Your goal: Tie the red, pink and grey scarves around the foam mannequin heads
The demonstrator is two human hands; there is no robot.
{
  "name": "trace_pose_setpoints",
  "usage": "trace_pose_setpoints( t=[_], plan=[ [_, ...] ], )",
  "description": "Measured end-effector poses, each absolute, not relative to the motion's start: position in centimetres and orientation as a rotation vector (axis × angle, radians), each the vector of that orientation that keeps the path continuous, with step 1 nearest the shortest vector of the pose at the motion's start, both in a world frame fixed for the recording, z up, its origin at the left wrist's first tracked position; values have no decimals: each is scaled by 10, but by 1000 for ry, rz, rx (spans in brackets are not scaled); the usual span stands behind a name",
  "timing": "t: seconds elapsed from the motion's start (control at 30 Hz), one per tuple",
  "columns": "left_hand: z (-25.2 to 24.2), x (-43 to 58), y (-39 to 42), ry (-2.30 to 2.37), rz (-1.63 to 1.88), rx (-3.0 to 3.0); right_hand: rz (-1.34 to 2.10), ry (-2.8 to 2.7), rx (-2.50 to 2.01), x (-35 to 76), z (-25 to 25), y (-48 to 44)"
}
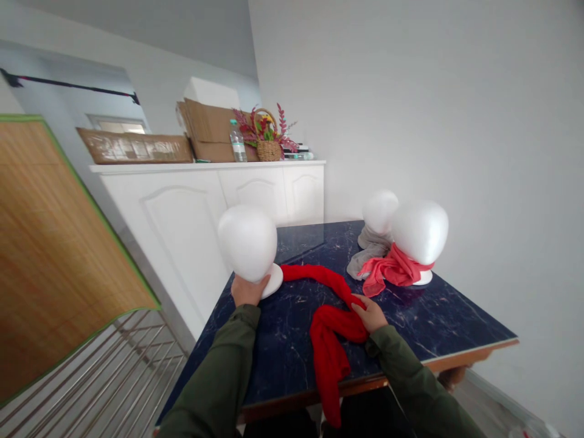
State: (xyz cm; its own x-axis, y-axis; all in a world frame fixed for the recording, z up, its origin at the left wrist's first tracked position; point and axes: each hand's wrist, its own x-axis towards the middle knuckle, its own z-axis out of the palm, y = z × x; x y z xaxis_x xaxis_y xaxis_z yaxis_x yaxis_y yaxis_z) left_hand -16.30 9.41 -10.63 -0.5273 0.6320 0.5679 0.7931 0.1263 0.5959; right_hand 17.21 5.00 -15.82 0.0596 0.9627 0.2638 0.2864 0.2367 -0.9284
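A white foam mannequin head (247,242) stands on the left of the table, its round base (274,281) showing at the right. My left hand (247,291) is wrapped about its neck, with the fingers partly hidden under the head. From behind that base a long red scarf (319,275) curves to the right across the table. My right hand (368,312) pinches the scarf partway along. Beyond that grip the fabric folds back and hangs over the table's front edge.
At the right stand a mannequin head (420,230) with a coral scarf (396,267) and another (380,210) with a grey scarf (367,253). The dark blue marbled table (292,359) adjoins a white cabinet (182,207). Left is a metal rack (137,353).
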Motion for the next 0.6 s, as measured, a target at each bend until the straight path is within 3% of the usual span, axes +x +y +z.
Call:
trace_pose_setpoints(
  t=[0.33, 0.6],
  plan=[
    [-107, -211, 133, -2379, -1224, -1041, 817, -1432, -1281, 173, -166, 57],
    [-110, -225, 152, -2362, -1244, -1157, 816, -1451, -1287, 173, -163, 56]
  ],
)
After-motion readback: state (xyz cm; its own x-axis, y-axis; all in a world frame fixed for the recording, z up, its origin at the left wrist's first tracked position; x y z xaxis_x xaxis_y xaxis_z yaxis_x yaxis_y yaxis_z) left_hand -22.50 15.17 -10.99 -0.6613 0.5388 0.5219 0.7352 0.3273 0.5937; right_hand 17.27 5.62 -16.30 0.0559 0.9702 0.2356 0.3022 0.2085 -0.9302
